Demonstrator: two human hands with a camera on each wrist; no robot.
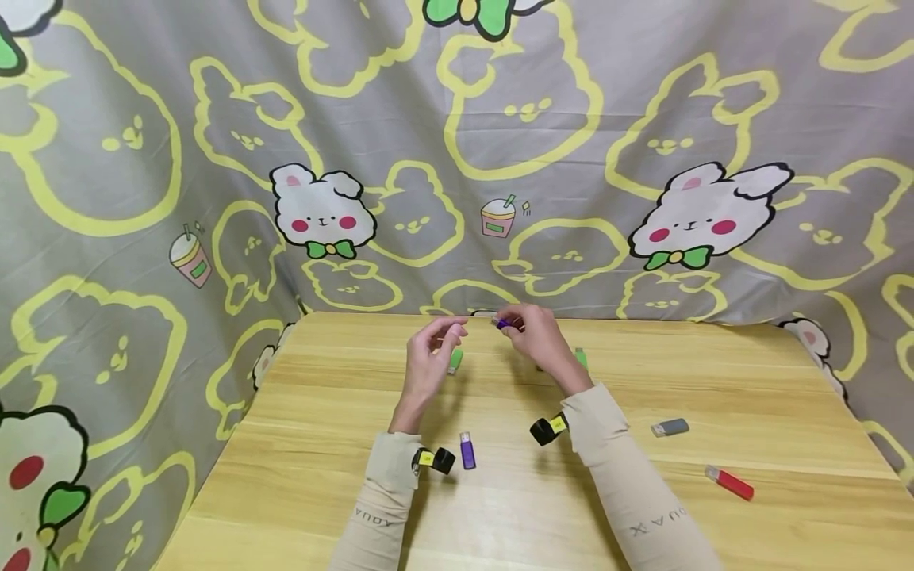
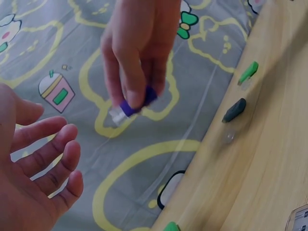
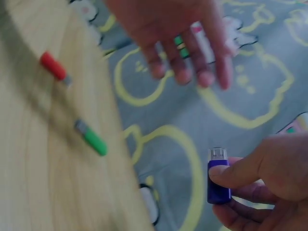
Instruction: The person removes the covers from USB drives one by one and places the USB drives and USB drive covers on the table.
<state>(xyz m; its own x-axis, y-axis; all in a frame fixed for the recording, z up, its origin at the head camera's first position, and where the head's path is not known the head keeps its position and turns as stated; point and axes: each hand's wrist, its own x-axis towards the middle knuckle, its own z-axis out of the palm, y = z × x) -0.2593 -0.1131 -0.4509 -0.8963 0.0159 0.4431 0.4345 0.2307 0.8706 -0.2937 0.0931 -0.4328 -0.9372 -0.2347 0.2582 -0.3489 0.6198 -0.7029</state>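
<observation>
Between the thumb and fingers of my right hand (image 1: 535, 337) is a purple USB flash drive (image 3: 219, 185) with a clear cap over its plug. It is held up above the far part of the table, its capped end pointing left toward the other hand. My left hand (image 1: 431, 357) is raised beside it, apart from the drive, with loosely bent fingers (image 2: 53, 168) and nothing in them. Below the left hand a green USB flash drive (image 1: 455, 362) lies on the table. Another green drive (image 1: 581, 358) is partly hidden behind the right wrist.
On the wooden table (image 1: 321, 476) a second purple drive (image 1: 467, 450) lies between the forearms. A grey drive (image 1: 670, 428) and a red drive (image 1: 731, 483) lie at the right. The right wrist view also has a red drive (image 3: 53, 66) near a green one. Patterned curtain (image 1: 400, 119) surrounds the table.
</observation>
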